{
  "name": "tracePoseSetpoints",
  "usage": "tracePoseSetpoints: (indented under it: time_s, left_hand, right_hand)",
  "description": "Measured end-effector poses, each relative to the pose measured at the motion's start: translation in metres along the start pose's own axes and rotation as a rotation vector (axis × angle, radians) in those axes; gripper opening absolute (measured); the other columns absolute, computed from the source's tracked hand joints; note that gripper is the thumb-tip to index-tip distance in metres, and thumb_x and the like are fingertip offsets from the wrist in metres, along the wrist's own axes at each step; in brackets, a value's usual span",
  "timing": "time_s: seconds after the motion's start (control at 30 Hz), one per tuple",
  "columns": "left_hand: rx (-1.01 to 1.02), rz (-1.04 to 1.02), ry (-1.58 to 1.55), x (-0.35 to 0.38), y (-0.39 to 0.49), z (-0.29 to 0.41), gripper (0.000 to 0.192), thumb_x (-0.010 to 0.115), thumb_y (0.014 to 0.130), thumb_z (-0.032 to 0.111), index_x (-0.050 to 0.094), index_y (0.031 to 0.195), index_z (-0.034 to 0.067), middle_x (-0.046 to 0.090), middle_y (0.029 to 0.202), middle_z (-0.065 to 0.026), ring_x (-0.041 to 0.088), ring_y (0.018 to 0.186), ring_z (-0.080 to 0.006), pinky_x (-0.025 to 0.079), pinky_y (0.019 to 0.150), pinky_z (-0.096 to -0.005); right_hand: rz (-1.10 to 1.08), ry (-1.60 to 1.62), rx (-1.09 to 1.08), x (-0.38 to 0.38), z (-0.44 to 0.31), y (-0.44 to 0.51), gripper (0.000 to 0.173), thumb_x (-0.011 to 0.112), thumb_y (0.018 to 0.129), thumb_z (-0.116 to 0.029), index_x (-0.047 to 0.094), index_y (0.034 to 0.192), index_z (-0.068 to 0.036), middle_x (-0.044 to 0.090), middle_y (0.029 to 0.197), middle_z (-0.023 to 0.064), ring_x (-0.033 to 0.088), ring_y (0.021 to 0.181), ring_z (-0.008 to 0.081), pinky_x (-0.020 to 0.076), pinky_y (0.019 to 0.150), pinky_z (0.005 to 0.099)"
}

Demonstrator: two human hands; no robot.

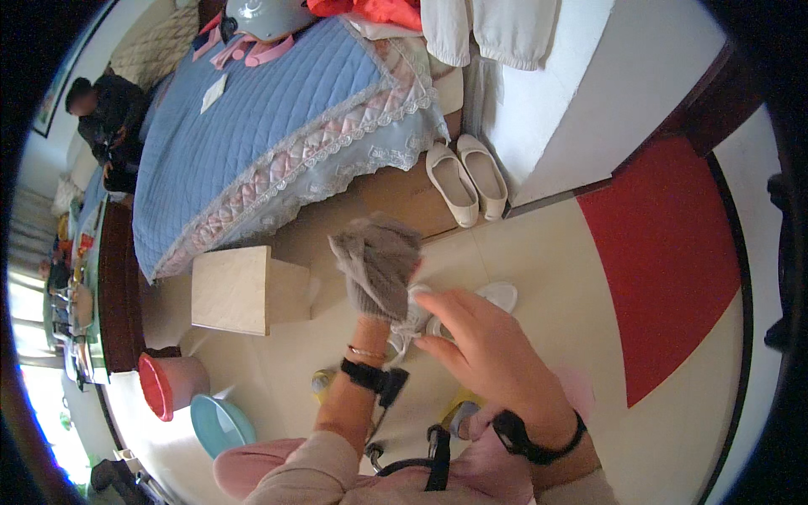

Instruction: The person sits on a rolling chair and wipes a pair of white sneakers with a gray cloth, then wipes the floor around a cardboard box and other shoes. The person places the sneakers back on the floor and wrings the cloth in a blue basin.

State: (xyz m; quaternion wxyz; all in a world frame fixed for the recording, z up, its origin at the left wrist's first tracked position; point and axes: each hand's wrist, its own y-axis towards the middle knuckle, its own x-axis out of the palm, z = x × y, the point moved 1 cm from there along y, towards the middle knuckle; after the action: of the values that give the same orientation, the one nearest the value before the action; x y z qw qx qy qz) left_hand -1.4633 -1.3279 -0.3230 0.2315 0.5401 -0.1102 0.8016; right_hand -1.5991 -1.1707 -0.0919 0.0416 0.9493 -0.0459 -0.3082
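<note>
A grey-brown knitted piece (379, 265), perhaps a sock or glove, covers my left hand (372, 297) down to the wrist. It hides the fingers, so their pose does not show. To its right is my right hand (486, 347), with thumb and fingers apart and nothing visible between them. Both wrists carry black straps. Below the hands in the picture, white shoes (502, 295) are on the tiled floor, partly hidden by my hands. White laces (401, 347) show beside my left wrist.
A bed with a blue quilt (271, 113) lies ahead, a helmet (268, 19) on it. Cream flats (453, 186) stand by the wall. Nearby are a cream box-shaped stool (230, 290), a pink bucket (180, 382), a blue basin (221, 424) and a red mat (663, 265). A person (113, 126) sits far left.
</note>
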Motion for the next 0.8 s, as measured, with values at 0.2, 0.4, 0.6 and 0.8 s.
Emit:
tracePoseSetpoints:
  time_s: [0.2, 0.4, 0.6, 0.8]
  left_hand:
    - [0.501, 0.032, 1.984, -0.120, 0.128, 0.015, 0.061, 0.049, 0.100, 0.049, 0.042, 0.148, 0.011, 0.034, 0.158, -0.0168, 0.034, 0.143, -0.0394, 0.029, 0.114, -0.0560]
    - [-0.187, 0.108, 2.421, -0.124, 0.149, -0.054, 0.080, 0.054, 0.093, 0.059, 0.028, 0.158, 0.020, 0.017, 0.165, -0.0189, 0.015, 0.149, -0.0485, 0.009, 0.115, -0.0698]
    - [-0.106, -0.020, 2.588, -0.108, 0.178, -0.048, 0.083, 0.055, 0.091, 0.062, 0.027, 0.157, 0.022, 0.020, 0.164, -0.0161, 0.016, 0.148, -0.0487, 0.010, 0.114, -0.0722]
    - [-0.093, 0.003, 2.614, -0.111, 0.206, -0.052, 0.078, 0.055, 0.090, 0.064, 0.034, 0.155, 0.027, 0.027, 0.162, -0.0146, 0.019, 0.148, -0.0462, 0.011, 0.114, -0.0719]
  right_hand:
    - [-0.262, -0.199, 0.122, -0.016, -0.007, -0.025, 0.048, 0.075, 0.082, -0.016, 0.058, 0.125, -0.004, 0.066, 0.112, 0.0158, 0.064, 0.102, 0.0351, 0.0535, 0.085, 0.0431]
    - [-0.431, -0.330, 0.234, -0.015, 0.005, -0.015, 0.053, 0.075, 0.081, -0.025, 0.058, 0.125, -0.001, 0.066, 0.112, 0.0179, 0.064, 0.103, 0.0362, 0.0526, 0.088, 0.0435]
    - [-0.325, -0.285, 0.176, -0.017, 0.006, -0.012, 0.042, 0.071, 0.084, -0.017, 0.059, 0.122, -0.006, 0.064, 0.110, 0.0122, 0.061, 0.100, 0.0288, 0.0510, 0.086, 0.0413]
    - [-0.486, -0.193, 0.304, -0.024, 0.017, -0.008, 0.047, 0.071, 0.079, -0.010, 0.060, 0.123, -0.002, 0.064, 0.112, 0.0154, 0.061, 0.102, 0.0356, 0.0509, 0.088, 0.0431]
